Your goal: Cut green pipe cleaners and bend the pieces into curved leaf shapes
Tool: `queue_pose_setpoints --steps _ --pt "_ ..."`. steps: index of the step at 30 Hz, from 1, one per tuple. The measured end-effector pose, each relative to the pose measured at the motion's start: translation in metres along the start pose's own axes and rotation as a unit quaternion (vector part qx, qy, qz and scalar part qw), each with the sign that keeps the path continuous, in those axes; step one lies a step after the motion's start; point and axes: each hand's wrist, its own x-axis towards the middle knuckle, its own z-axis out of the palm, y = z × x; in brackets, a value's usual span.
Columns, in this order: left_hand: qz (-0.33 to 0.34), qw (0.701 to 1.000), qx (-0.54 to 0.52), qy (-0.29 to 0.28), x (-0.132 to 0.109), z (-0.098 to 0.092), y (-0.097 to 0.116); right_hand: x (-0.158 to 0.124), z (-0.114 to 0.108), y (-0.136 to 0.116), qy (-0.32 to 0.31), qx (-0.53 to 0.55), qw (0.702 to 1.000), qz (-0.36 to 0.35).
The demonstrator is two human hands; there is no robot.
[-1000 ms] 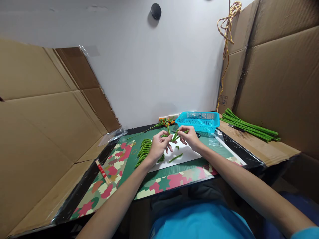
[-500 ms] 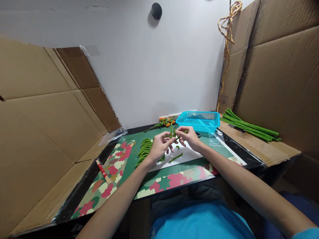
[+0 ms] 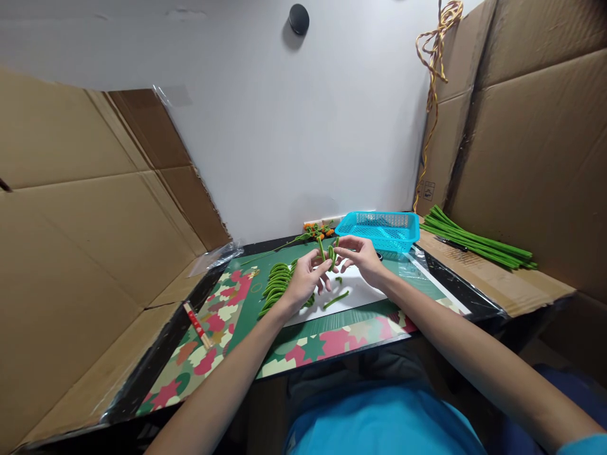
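Observation:
My left hand [image 3: 305, 278] pinches a bent green pipe cleaner [image 3: 331, 256] between thumb and fingers, above the white sheet [image 3: 353, 287]. My right hand [image 3: 361, 258] is closed on the same pipe cleaner from the other side, its fingertips near the upright end; part of the grip is hidden. Curved green pipe cleaners [image 3: 275, 287] lie in a row left of my left hand. On the white sheet below my hands are a short straight piece [image 3: 336, 299] and a tiny bent piece [image 3: 338, 279].
A blue plastic basket [image 3: 379, 234] stands at the back. Orange flowers with green stems [image 3: 321, 231] lie left of it. Long green pipe cleaners [image 3: 478, 240] and a black pen [image 3: 451, 244] rest at right. Chopsticks in a red wrapper [image 3: 198, 324] lie at left. Cardboard walls [image 3: 85, 234] flank the table.
The loose end of the pipe cleaner, stretched sideways in my right fingers before, now points upward. The upright stem leans further left. My left hand stays nearly still.

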Motion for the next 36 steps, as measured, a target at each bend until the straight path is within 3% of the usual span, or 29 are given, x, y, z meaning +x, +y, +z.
queue_pose_setpoints --steps 5,10,21,28,36 --pt "-0.026 0.999 -0.007 -0.021 -0.001 0.001 -0.002 -0.002 0.001 0.000 -0.006 -0.045 0.999 -0.013" --pt "-0.020 1.000 0.001 -0.004 0.001 0.001 -0.006 -0.002 0.002 0.004 -0.014 -0.077 0.996 -0.032" --pt "-0.031 0.999 -0.017 -0.033 -0.002 0.002 -0.004 0.000 0.003 0.008 -0.002 -0.055 0.998 -0.003" --pt "-0.021 0.998 -0.025 -0.049 0.000 0.002 -0.008 -0.003 0.000 0.006 -0.001 -0.140 0.988 -0.067" --pt "-0.019 0.999 -0.031 -0.018 -0.001 0.002 -0.009 -0.006 0.000 0.010 -0.030 -0.242 0.961 -0.130"
